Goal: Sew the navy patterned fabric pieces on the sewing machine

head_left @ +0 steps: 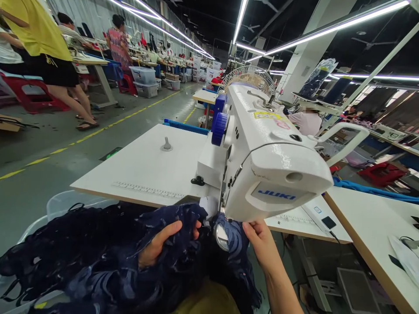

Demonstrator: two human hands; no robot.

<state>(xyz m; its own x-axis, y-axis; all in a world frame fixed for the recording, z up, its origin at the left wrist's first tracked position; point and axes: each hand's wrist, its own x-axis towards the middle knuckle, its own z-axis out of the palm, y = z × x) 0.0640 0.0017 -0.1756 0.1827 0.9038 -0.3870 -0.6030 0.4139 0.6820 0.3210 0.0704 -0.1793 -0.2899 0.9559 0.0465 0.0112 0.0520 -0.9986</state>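
A white sewing machine marked JUKI stands at centre right. Dark navy patterned fabric spreads over the lower left and reaches up to the machine's needle area. My left hand is closed on a bunch of it, left of the needle, with the thumb on top and some fingers hidden in the folds. To the right of the needle, my right hand pinches the fabric's edge just under the machine head. Between my hands a shiny round metal part shows beside the cloth.
The white worktable carries a printed ruler and a small grey knob. A clear plastic bin sits under the fabric at left. A fan stands behind the machine. A person in yellow stands at upper left. Another table is at right.
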